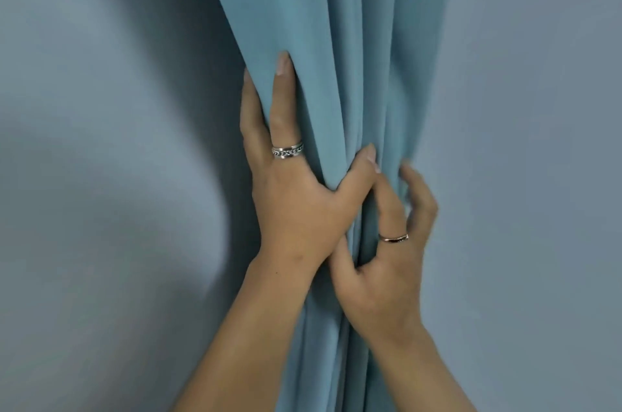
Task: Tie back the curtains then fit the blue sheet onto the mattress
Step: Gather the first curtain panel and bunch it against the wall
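The left hand (pixel 296 196) grasps the curtain (pixel 303 7) at its left edge, thumb pressed over the front folds and index finger lying straight up the cloth; its other fingers slip behind the edge and are mostly hidden. The right hand (pixel 390 270) sits just below and to the right, touching the left one near the thumb; its thumb is dug into the folds and its fingers curl round the right side of the bundle, clenched on the cloth; those fingertips are smeared by blur, so how deep they hold is hard to make out. Both forearms are cut off by the bottom of the view.

There are two hands, one curtain and two rings: a broad silver chain-patterned ring (pixel 287 150) on the left index finger; a thin dark band (pixel 393 237) on the right index finger.

The curtain is plain teal-blue and matte, gathered into long vertical pleats that narrow where the hands squeeze it; it hangs down the middle of the view against a grey-blue wall (pixel 101 108); its top and bottom run out of sight.
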